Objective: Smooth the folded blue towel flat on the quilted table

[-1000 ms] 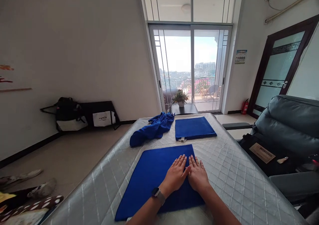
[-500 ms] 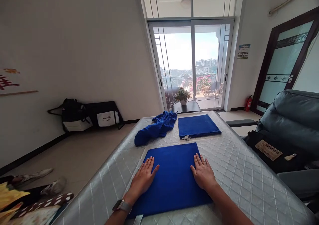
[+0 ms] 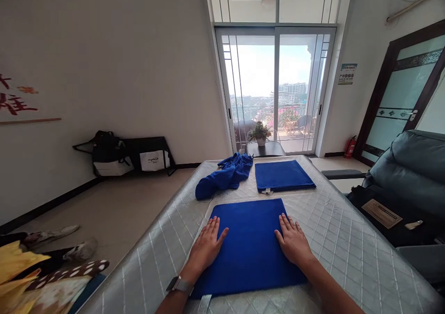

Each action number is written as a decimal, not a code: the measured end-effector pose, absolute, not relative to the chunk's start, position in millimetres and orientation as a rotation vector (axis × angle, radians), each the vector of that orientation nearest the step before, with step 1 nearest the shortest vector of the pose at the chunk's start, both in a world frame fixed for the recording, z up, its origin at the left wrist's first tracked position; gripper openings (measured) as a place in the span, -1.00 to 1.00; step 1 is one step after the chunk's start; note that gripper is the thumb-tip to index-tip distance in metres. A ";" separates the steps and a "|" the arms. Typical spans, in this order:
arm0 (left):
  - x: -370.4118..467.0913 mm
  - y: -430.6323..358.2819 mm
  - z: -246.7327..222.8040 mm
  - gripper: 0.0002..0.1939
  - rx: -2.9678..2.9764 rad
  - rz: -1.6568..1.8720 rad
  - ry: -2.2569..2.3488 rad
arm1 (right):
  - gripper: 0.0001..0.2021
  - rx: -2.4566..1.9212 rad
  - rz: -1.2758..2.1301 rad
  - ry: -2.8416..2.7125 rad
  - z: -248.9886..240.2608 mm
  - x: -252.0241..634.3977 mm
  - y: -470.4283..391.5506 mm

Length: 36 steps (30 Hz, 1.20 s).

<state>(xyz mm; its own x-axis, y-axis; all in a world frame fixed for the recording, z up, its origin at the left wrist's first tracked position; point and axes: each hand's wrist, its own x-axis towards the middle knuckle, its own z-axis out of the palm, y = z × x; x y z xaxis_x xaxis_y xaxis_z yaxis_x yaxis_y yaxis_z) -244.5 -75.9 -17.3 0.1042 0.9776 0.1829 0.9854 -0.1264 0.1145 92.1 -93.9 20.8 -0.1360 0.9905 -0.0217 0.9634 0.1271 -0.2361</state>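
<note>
A folded blue cloth lies flat on the silver quilted mattress, a white tag at its near left edge. My left hand rests palm down on its left side, fingers extended, a watch on the wrist. On its right side my right hand lies flat too, thumb apart from the fingers. Beyond them sits a second folded blue cloth with a white tag. To its left is a crumpled blue cloth.
A potted plant stands on a dark chair past the mattress. On the right is a dark armchair bearing a black item. Bags rest by the left wall. Someone's legs and shoes show at lower left.
The view has turned slightly left, so everything appears a little further right. Both hands stay flat on the near folded cloth.
</note>
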 end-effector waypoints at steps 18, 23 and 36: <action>-245.5 -74.1 -20.3 -0.23 -2.214 -0.383 -2.039 | -0.32 -1.983 0.280 -2.221 17.9 91.5 -93.0; -224.5 -78.6 -2.3 -0.28 -2.148 -0.561 -1.945 | -0.33 -1.983 0.287 -2.206 17.8 91.0 -93.6; -40.6 -89.2 8.0 -0.35 -2.699 -0.469 -1.545 | -0.39 -1.918 0.274 -2.250 9.6 94.5 -92.0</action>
